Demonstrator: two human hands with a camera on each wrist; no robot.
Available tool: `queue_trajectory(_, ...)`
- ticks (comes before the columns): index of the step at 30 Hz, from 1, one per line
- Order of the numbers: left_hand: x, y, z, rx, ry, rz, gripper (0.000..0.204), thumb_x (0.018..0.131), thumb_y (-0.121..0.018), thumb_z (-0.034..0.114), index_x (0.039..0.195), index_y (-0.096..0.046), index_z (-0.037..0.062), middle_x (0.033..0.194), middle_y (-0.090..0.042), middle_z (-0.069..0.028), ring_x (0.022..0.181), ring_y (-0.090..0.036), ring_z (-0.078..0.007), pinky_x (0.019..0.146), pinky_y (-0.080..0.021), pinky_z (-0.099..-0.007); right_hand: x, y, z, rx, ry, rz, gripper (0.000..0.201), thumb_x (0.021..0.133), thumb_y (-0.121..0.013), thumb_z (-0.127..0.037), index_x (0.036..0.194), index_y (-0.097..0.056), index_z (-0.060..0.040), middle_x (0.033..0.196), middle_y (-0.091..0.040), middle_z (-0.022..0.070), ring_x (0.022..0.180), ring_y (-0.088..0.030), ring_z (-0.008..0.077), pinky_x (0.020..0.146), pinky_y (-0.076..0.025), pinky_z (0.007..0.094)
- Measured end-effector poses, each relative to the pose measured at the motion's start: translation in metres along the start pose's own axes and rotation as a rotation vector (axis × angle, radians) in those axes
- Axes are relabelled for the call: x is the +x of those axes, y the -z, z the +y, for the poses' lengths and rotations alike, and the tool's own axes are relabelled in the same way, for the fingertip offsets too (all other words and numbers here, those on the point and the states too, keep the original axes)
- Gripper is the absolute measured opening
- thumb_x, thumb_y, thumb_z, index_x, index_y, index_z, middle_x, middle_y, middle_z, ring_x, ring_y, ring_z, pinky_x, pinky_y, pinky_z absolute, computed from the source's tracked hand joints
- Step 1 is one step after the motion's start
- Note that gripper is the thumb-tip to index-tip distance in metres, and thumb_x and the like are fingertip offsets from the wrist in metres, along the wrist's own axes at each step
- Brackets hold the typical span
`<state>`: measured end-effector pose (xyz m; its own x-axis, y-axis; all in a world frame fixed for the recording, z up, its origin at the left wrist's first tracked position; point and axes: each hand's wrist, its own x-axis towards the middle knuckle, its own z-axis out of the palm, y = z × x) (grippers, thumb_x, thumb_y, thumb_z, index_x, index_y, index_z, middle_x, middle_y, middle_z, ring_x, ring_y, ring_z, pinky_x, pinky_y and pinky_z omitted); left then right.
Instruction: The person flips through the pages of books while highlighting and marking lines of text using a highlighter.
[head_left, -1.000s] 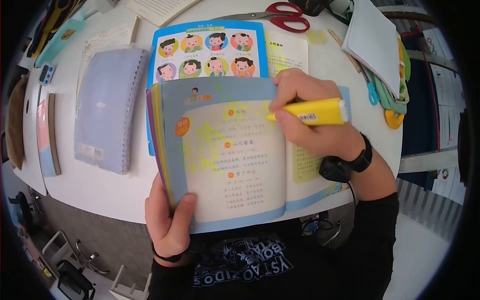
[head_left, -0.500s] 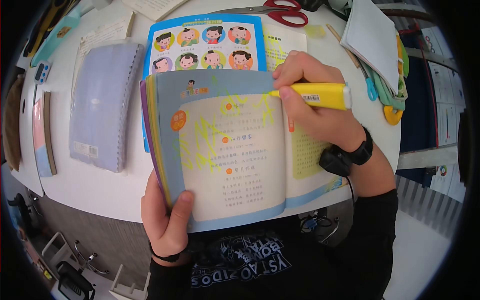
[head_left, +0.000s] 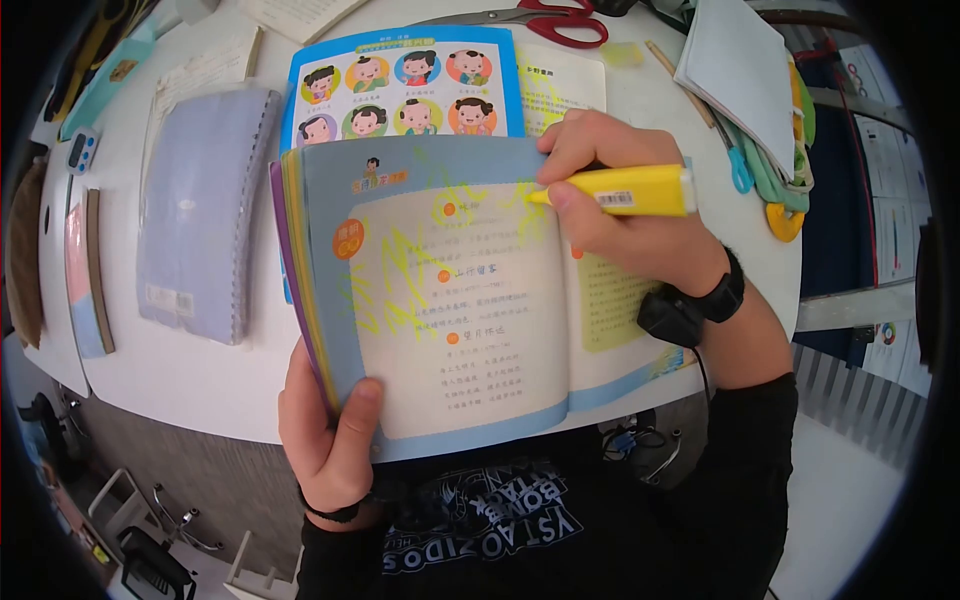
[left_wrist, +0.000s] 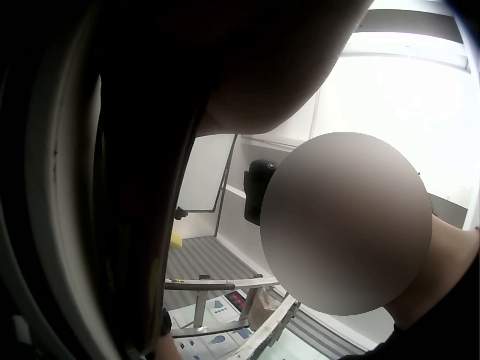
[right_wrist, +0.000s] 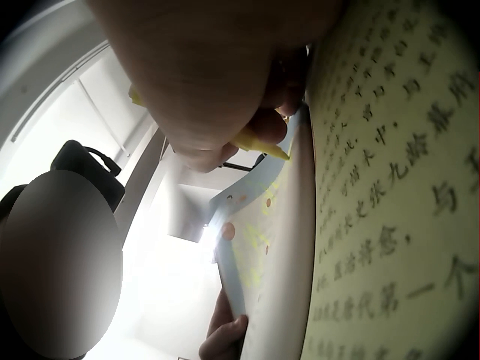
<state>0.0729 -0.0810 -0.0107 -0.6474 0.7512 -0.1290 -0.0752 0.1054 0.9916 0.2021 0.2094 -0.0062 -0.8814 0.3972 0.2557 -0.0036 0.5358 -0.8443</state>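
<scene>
An open book [head_left: 480, 380] with blue-edged pages is tilted up at the table's front edge, yellow-green strokes across its left page. My left hand [head_left: 330, 440] grips its lower left corner, thumb on the page and the other fingers behind the cover. In my right hand [head_left: 640, 215] a yellow highlighter [head_left: 630, 190] is pinched, its tip at the upper right of the left page. The right wrist view shows the highlighter tip [right_wrist: 279, 152] close to the page, beside large print on the facing page [right_wrist: 390, 187]. The left wrist view shows a dark, unclear hand edge.
Behind the book lie a blue picture book [head_left: 400, 50] and a marked sheet [head_left: 590, 85]. Red-handled scissors [head_left: 565, 25] are at the back. A ring-bound clear folder [head_left: 205, 215] and a small timer [head_left: 82, 150] lie left; papers [head_left: 735, 75] and blue-handled scissors [head_left: 740, 170] lie right.
The highlighter tip has moved up, then slightly left and down, over the page's upper right, with added yellow-green strokes there. The book and left hand have shifted slightly left in view.
</scene>
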Motion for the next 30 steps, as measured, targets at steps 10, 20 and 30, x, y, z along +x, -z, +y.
queue_trajectory(10,-0.002,-0.001,-0.003,0.017,-0.013,0.027,0.054,0.102,-0.061,0.011,0.148,-0.046,-0.0122,0.128,-0.067,-0.0182,0.117,-0.062,-0.0221,0.104,-0.045,-0.0348,0.001,0.000,0.004,-0.035,0.092,-0.033,0.009,0.087,-0.066,-0.005,0.083,-0.058,-0.0035,0.076,-0.061,0.0049,0.063,-0.057,0.0154,0.064,-0.049,0.0298)
queue_trajectory(20,-0.001,-0.001,-0.002,-0.003,-0.015,0.010,0.054,0.102,-0.060,0.010,0.148,-0.045,-0.0121,0.133,-0.065,-0.0180,0.122,-0.059,-0.0222,0.107,-0.043,-0.0344,0.003,0.025,0.033,0.485,0.088,-0.130,0.006,0.096,-0.061,-0.009,0.091,-0.059,-0.0057,0.090,-0.066,0.0041,0.065,-0.053,0.0076,0.095,-0.054,0.0358)
queue_trajectory(30,0.000,-0.006,-0.002,-0.089,-0.001,0.045,0.058,0.098,-0.060,0.003,0.152,-0.042,-0.0097,0.141,-0.060,-0.0159,0.130,-0.054,-0.0223,0.114,-0.038,-0.0357,-0.013,0.098,-0.023,0.332,0.054,0.541,0.031,0.103,-0.063,-0.014,0.131,-0.063,-0.0013,0.106,-0.068,0.0081,0.091,-0.064,0.0099,0.090,-0.056,0.0265)
